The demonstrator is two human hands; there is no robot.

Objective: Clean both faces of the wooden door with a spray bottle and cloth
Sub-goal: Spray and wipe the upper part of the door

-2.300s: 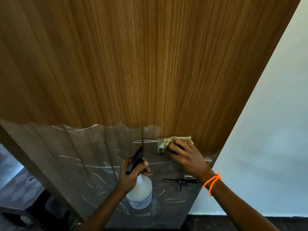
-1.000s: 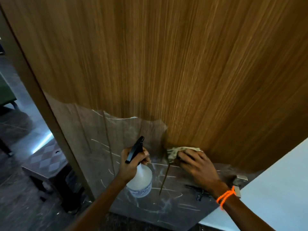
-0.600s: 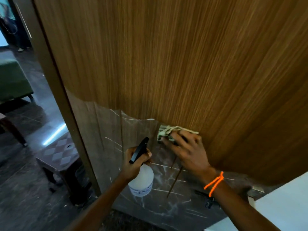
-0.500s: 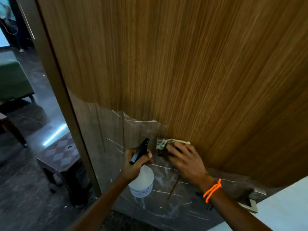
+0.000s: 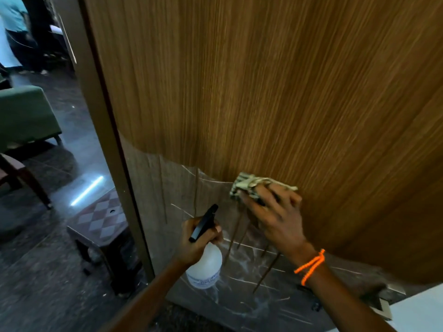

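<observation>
Head view. Right hand (image 5: 275, 215), fingers spread flat, pressing a bunched cloth (image 5: 249, 186) against the wooden door (image 5: 263, 92), low on the panel where brown grain meets a grey, filmy lower section. Orange cord (image 5: 310, 265) round that wrist. Left hand (image 5: 197, 238) curled round the neck of a white spray bottle (image 5: 205, 267), black trigger head up, bottle hanging just left of the cloth, near the door face. Beyond the door edge: small checkered table (image 5: 100, 216), green seat (image 5: 26, 113).
</observation>
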